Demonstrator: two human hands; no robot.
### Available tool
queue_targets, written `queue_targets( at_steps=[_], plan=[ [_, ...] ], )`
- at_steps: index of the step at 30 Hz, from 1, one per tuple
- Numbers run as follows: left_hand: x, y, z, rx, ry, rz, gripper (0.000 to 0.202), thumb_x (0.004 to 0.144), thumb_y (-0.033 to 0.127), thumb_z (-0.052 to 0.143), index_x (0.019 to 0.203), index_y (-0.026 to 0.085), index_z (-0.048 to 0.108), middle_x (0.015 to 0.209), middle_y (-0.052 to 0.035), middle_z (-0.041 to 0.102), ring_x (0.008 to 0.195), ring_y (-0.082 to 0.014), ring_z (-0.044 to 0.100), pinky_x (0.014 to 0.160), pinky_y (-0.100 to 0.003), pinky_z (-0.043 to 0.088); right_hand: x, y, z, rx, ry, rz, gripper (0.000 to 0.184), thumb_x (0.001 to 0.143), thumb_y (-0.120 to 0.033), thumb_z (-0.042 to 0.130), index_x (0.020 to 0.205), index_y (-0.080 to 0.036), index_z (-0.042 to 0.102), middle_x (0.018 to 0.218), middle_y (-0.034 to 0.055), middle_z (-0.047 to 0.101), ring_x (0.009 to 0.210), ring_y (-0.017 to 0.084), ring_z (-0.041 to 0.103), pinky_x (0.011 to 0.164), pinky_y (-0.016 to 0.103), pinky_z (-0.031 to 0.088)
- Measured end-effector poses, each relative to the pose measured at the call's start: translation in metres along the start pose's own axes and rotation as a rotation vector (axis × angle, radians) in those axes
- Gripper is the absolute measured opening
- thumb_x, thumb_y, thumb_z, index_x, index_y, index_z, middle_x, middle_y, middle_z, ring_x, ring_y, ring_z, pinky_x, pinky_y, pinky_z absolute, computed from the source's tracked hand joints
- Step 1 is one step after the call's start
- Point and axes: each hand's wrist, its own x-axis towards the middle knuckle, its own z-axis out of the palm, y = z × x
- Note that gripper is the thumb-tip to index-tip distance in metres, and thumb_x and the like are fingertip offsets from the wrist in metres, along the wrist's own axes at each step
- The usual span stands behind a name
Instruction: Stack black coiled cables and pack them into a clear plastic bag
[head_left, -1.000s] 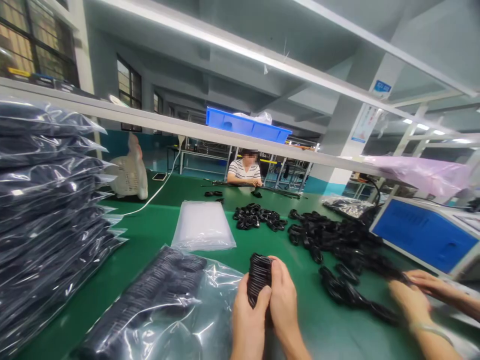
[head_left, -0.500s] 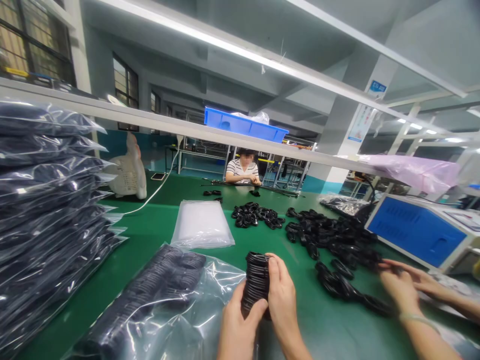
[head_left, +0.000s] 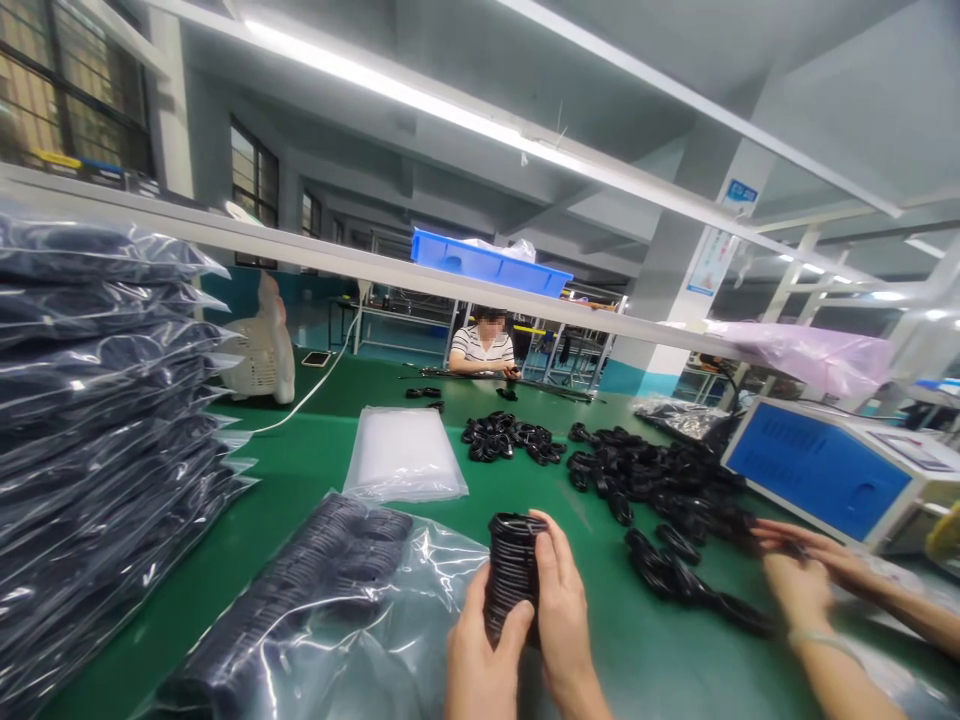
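Note:
Upright between my two hands stands a stack of black coiled cables (head_left: 512, 570). My left hand (head_left: 484, 635) grips its left side and lower front, thumb across the coils. Along the right side, my right hand (head_left: 564, 610) presses with its fingers up near the top. A clear plastic bag (head_left: 390, 650) lies just left of my hands, with rows of similar black coils (head_left: 289, 580) inside it. Beyond my hands, a pile of loose black coils (head_left: 652, 475) and a smaller group of coils (head_left: 510, 437) rest on the green table (head_left: 600, 640).
Filled bags (head_left: 97, 420) are stacked high at left. A pack of clear bags (head_left: 407, 450), a fan (head_left: 259, 350) and a phone (head_left: 316, 358) lie further back. A co-worker's hands (head_left: 802, 580) work at right near a blue-fronted machine (head_left: 817, 465). Another person (head_left: 482, 345) sits opposite.
My view has shifted slightly. Both hands keep hold of the coil stack, whose top now tips a little more toward me. The co-worker's hands at right have barely moved.

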Motion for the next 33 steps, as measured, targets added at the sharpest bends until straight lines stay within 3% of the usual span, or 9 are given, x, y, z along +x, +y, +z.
queue_targets(
  at_steps=[5, 10, 15, 19, 27, 33],
  plan=[
    [-0.007, -0.002, 0.002, 0.069, 0.006, -0.016, 0.051, 0.073, 0.042, 0.055, 0.116, 0.014, 0.053, 0.104, -0.0118, 0.068, 0.094, -0.0269, 0.064, 0.084, -0.034, 0.046, 0.001, 0.0, -0.005, -0.075, 0.0, -0.016, 0.054, 0.077, -0.059, 0.047, 0.112, -0.019, 0.058, 0.109, 0.0061, 0.065, 0.1, 0.024, 0.058, 0.078, 0.027, 0.045],
    [-0.009, -0.006, 0.001, 0.002, -0.042, -0.036, 0.059, 0.073, 0.049, 0.054, 0.119, 0.013, 0.049, 0.112, -0.0148, 0.064, 0.102, -0.0268, 0.06, 0.087, -0.034, 0.046, 0.002, 0.01, -0.006, -0.012, 0.032, 0.013, 0.052, 0.078, -0.058, 0.047, 0.106, -0.017, 0.06, 0.111, 0.0068, 0.064, 0.104, 0.024, 0.056, 0.084, 0.028, 0.043],
    [-0.008, -0.017, 0.002, -0.009, 0.083, -0.049, 0.06, 0.075, 0.054, 0.052, 0.121, 0.016, 0.047, 0.115, -0.0137, 0.062, 0.106, -0.0253, 0.058, 0.09, -0.034, 0.043, -0.005, 0.022, -0.001, 0.018, 0.01, 0.043, 0.051, 0.079, -0.058, 0.047, 0.106, -0.017, 0.06, 0.108, 0.0067, 0.065, 0.1, 0.024, 0.058, 0.084, 0.029, 0.044],
    [-0.006, -0.021, -0.003, -0.008, 0.116, -0.062, 0.058, 0.076, 0.058, 0.049, 0.117, 0.017, 0.05, 0.111, -0.0134, 0.064, 0.104, -0.0267, 0.059, 0.086, -0.035, 0.045, -0.014, 0.024, 0.005, 0.023, -0.023, 0.065, 0.049, 0.079, -0.057, 0.047, 0.109, -0.019, 0.059, 0.107, 0.0056, 0.066, 0.1, 0.023, 0.058, 0.081, 0.027, 0.045],
    [-0.001, -0.003, -0.012, -0.088, 0.12, -0.108, 0.055, 0.067, 0.049, 0.065, 0.11, 0.016, 0.055, 0.104, -0.0112, 0.067, 0.097, -0.026, 0.062, 0.083, -0.032, 0.047, -0.021, 0.026, 0.017, -0.004, -0.024, 0.038, 0.046, 0.082, -0.054, 0.045, 0.108, -0.02, 0.06, 0.11, 0.0051, 0.064, 0.102, 0.021, 0.058, 0.084, 0.026, 0.044],
    [-0.004, 0.003, -0.013, -0.189, 0.211, -0.123, 0.053, 0.066, 0.046, 0.068, 0.108, 0.017, 0.055, 0.106, -0.0092, 0.067, 0.1, -0.0252, 0.061, 0.086, -0.032, 0.045, -0.024, 0.019, 0.02, -0.042, -0.109, 0.039, 0.046, 0.084, -0.054, 0.04, 0.114, -0.023, 0.057, 0.113, 0.0037, 0.064, 0.103, 0.021, 0.058, 0.082, 0.026, 0.045]
  ],
)
